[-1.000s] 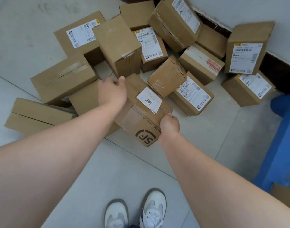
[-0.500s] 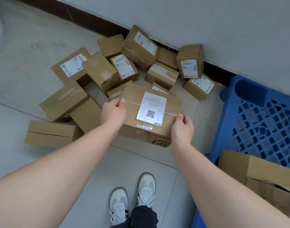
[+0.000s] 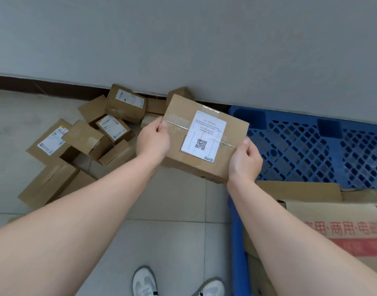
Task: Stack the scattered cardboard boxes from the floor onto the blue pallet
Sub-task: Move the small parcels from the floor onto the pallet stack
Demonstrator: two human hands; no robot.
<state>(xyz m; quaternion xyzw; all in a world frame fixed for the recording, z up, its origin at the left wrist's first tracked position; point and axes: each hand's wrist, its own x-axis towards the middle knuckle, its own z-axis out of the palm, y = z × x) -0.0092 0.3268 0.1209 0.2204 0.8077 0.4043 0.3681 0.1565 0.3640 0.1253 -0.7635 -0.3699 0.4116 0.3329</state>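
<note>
I hold a brown cardboard box (image 3: 183,133) with a white QR-code label in the air, between the pile and the pallet. My left hand (image 3: 153,142) grips its left end and my right hand (image 3: 245,161) grips its right near corner. The blue grid pallet (image 3: 311,146) lies on the floor to the right, against the wall, its far part bare. Several more cardboard boxes (image 3: 85,139) lie scattered on the tiled floor at the left, near the skirting.
A large cardboard carton with red print (image 3: 341,229) sits on the pallet's near part at the lower right. A grey wall (image 3: 183,39) runs across the back. My white shoes (image 3: 144,283) stand on the tiles at the bottom.
Both hands have lifted the labelled box off the floor pile and carried it rightward toward the pallet. The view has swung right, bringing the pallet and the large carton into sight.
</note>
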